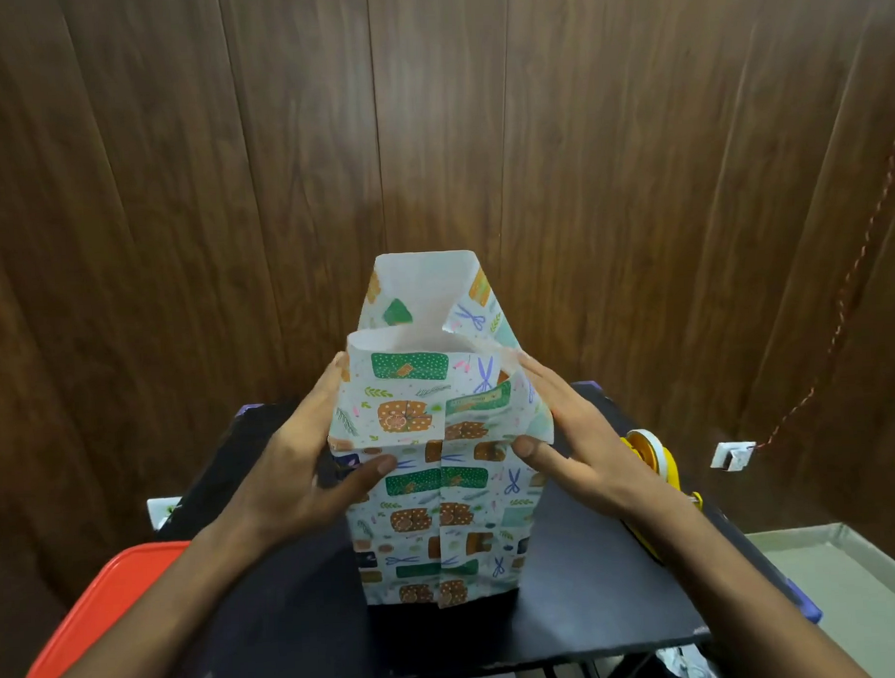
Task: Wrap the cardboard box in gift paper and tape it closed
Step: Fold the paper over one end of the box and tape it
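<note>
I'm seeing gift paper [430, 491] showing white with green, orange, purple prints | table [586, 587] looking black | lid [89, 605] glowing red | tape dispenser [658, 463] showing yellow

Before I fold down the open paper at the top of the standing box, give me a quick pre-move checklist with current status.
1. Wrapped box stands upright on the black table: ok.
2. Left hand braces the left side, thumb on the front: ok.
3. Right hand presses the right side flap inward, fingers straight: ok.
4. Front seam lies closed along the box: ok; whether it is taped, cannot tell.
5. Top paper folded shut: not ok, it stands open.
6. Yellow tape dispenser nearby at the table's right edge: ok.
</note>
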